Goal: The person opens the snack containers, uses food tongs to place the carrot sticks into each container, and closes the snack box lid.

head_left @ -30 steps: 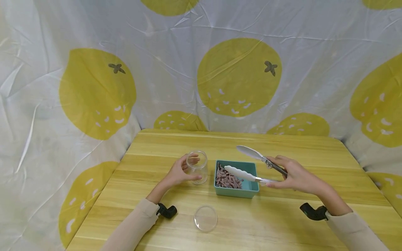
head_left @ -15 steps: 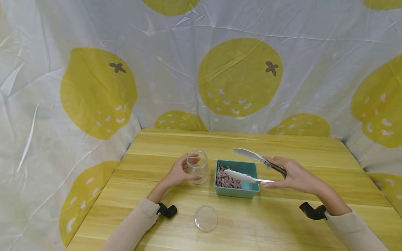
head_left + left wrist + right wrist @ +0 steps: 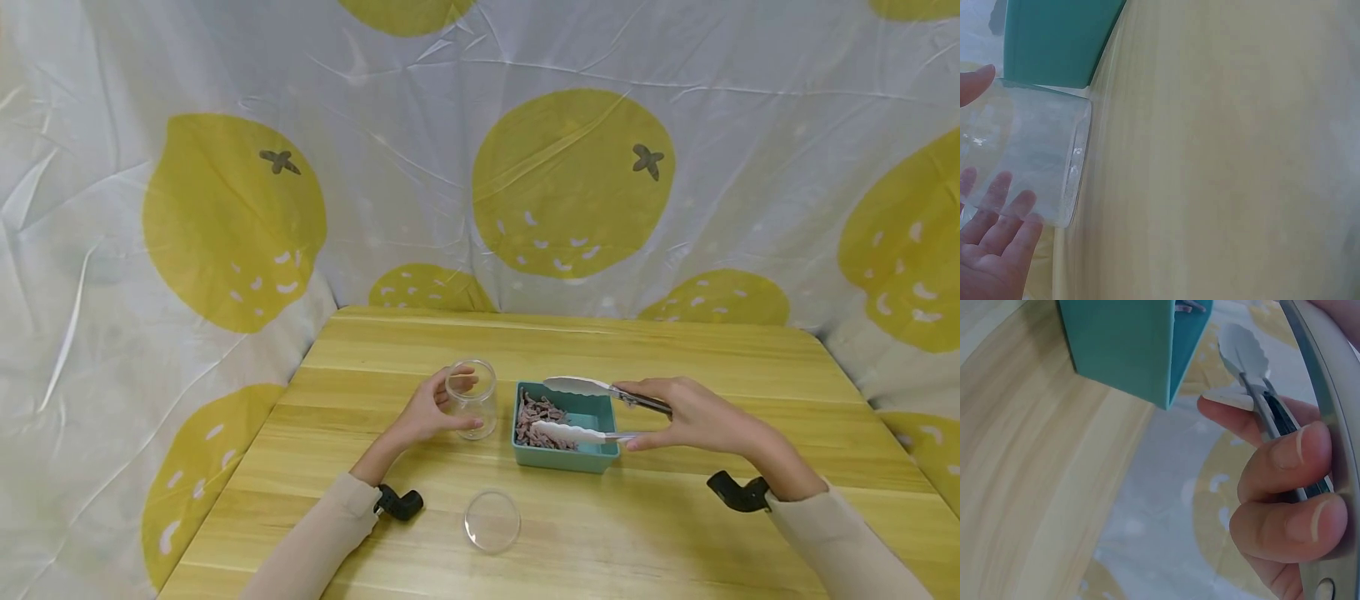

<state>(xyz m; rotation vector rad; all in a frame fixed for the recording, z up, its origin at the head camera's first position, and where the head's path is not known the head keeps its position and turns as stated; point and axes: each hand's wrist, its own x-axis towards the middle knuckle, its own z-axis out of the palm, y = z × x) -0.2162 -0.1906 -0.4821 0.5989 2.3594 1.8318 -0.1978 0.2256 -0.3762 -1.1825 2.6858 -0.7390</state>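
A clear, see-through jar [image 3: 480,412] stands on the table, its top uncovered. My left hand [image 3: 423,415] holds it, thumb on the near side and fingers around the far side; in the left wrist view the fingers [image 3: 1019,234] lie against its wall. My right hand [image 3: 701,417] grips metal tongs [image 3: 573,432] with pale scalloped heads, spread apart. One head reaches down over pinkish-brown strips [image 3: 534,408] in a teal box [image 3: 558,459]; the other is above the box's far rim. In the right wrist view, fingers curl round the tongs' handle [image 3: 1335,425].
A clear round lid [image 3: 492,521] lies on the wooden table [image 3: 637,542] in front of the jar and box. The strips fill the box's left part, and its bare floor shows at right. A lemon-print cloth [image 3: 405,183] hangs behind and beside the table.
My right hand has moved left and the tongs lower, toward the strips, and their heads have come closer together. The left hand and jar stay in place.
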